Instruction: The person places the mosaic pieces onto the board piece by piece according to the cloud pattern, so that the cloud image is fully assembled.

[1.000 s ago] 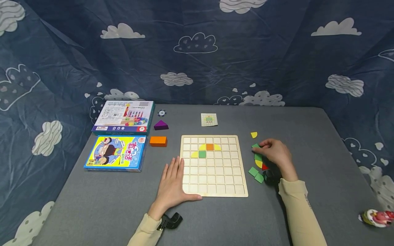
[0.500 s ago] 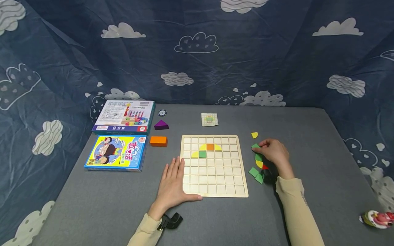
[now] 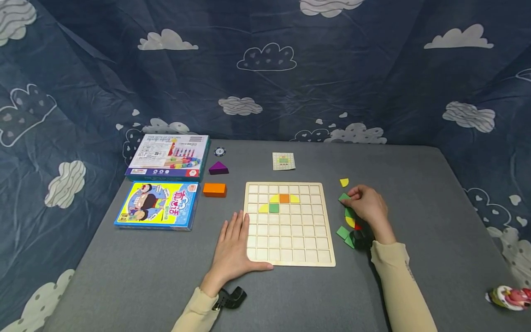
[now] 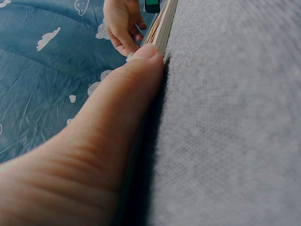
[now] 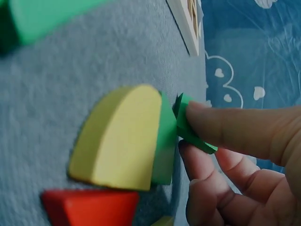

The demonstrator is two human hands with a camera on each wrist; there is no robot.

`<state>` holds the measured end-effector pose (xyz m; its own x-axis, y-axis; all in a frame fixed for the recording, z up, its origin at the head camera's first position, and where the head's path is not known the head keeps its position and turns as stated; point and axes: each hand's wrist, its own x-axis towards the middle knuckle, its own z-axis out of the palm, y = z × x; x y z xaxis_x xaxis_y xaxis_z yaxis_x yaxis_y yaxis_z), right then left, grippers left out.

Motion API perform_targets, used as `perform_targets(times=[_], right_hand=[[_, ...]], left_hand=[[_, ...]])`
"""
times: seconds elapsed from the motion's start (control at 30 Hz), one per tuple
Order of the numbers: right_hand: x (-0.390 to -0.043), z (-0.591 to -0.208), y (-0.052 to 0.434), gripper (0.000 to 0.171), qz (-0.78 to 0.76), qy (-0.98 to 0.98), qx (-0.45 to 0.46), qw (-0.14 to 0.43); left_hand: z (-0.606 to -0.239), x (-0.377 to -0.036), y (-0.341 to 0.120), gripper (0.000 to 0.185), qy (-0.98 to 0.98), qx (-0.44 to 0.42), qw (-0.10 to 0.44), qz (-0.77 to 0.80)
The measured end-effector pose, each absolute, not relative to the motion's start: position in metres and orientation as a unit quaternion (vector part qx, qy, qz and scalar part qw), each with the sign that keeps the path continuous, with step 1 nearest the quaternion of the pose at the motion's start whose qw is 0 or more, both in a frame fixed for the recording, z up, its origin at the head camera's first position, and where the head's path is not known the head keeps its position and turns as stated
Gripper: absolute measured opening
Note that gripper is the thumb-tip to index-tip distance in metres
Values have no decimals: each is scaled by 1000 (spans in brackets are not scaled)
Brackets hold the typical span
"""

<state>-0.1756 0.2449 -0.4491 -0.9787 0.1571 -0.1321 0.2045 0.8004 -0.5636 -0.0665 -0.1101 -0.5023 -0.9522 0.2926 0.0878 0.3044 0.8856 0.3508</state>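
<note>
A wooden grid board (image 3: 290,258) lies mid-table with yellow, orange and green pieces (image 3: 284,198) set in its upper rows. My left hand (image 3: 233,244) lies flat on the table, thumb along the board's near edge (image 4: 162,28). My right hand (image 3: 367,205) is at the pile of loose pieces (image 3: 347,229) right of the board and pinches a small green piece (image 3: 344,197) (image 5: 188,126) between thumb and fingers. Beside it lie a yellow quarter-round (image 5: 120,136) and a red piece (image 5: 91,207). A lone yellow piece (image 3: 343,182) sits farther back.
Two game boxes (image 3: 168,157) (image 3: 158,205) lie at the table's left, with an orange block (image 3: 214,189), a purple triangle (image 3: 217,168) and a round token (image 3: 219,151) beside them. A pattern card (image 3: 284,161) lies behind the board. A small toy (image 3: 508,296) sits at the right edge.
The right hand has drawn slightly back and closed on the green piece at the pile; the left hand has stayed put.
</note>
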Motion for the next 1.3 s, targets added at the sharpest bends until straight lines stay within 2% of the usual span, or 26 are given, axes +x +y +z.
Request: perform_targets(times=[0.17,0.43,0.97,1.3], right_hand=[[-173,-450,241,25,-308,949,69,7],[-171,-453,224,23,-337,938,1,-75],[-172,-453,164,12,-423,898,-120,-17],[-171,-452,136,10,-419,900,-122,20]], left_hand=[[-502,-67,-110,137,-971,-155,19,-182],[-503,-66,-111,137,-970,-156,21,-184],[-503,-66,-110,136,-971,-153,12,-184],[-503,-66,-110,136,-973,-149,5,-176]])
